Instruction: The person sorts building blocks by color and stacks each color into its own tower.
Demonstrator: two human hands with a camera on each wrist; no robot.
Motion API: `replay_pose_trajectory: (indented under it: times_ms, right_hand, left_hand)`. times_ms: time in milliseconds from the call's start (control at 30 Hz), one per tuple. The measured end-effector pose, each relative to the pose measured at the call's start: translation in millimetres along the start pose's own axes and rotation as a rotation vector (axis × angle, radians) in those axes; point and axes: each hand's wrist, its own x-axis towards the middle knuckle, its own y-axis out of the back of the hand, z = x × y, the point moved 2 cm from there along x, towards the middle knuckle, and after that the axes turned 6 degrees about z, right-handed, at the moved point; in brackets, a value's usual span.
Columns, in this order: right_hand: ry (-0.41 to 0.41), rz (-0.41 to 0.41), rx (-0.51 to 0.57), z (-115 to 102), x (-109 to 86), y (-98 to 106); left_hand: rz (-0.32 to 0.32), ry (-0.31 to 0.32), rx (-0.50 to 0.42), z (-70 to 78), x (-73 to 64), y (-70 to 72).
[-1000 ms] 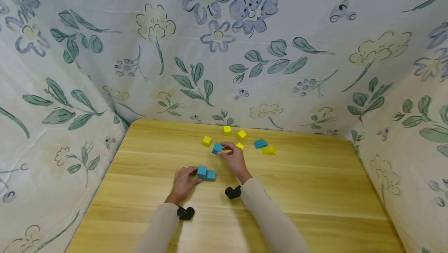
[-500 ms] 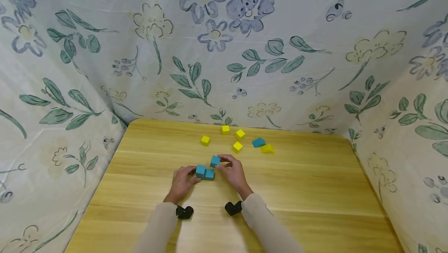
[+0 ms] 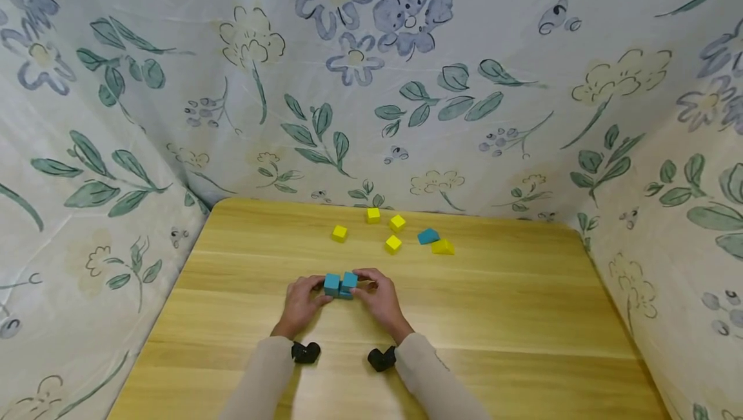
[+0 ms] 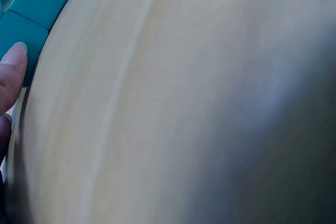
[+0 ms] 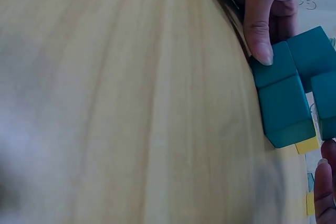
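Note:
My left hand [image 3: 302, 304] grips a lower blue cube from its left side, the thumb [image 5: 258, 35] pressed on its near face. On top of that cube sits an upper blue cube [image 3: 332, 284]. A second lower blue cube [image 5: 286, 113] stands against it on the right. My right hand [image 3: 382, 300] pinches another blue cube [image 3: 349, 280] between thumb and fingers, above the right lower cube. In the right wrist view a gap shows beneath this held cube [image 5: 325, 98]. The left wrist view catches the left thumb on the lower cube [image 4: 23, 35].
Several yellow cubes [image 3: 393, 244] lie farther back on the wooden table [image 3: 493, 304]. A blue wedge-like block [image 3: 428, 236] and a yellow triangular block [image 3: 443, 247] lie together at the back right. Floral cloth [image 3: 371, 117] hangs behind and at both sides.
My right hand has carried its blue cube toward me and left, from among the yellow cubes to above the right lower cube. My left hand has stayed at the blue cubes.

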Motion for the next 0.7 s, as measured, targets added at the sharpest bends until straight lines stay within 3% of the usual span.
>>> replay_pose_trajectory:
  times_ms: [367,700]
  right_hand:
    - [0.029,-0.021,-0.023,0.5,-0.1,-4.8]
    - [-0.002,-0.048,-0.029,0.0,3.2,-4.1]
  left_hand:
    - [0.011,-0.021,0.013,-0.4,0.3,-0.1]
    - [-0.013,0.016,-0.01,-1.2,0.4,-0.7]
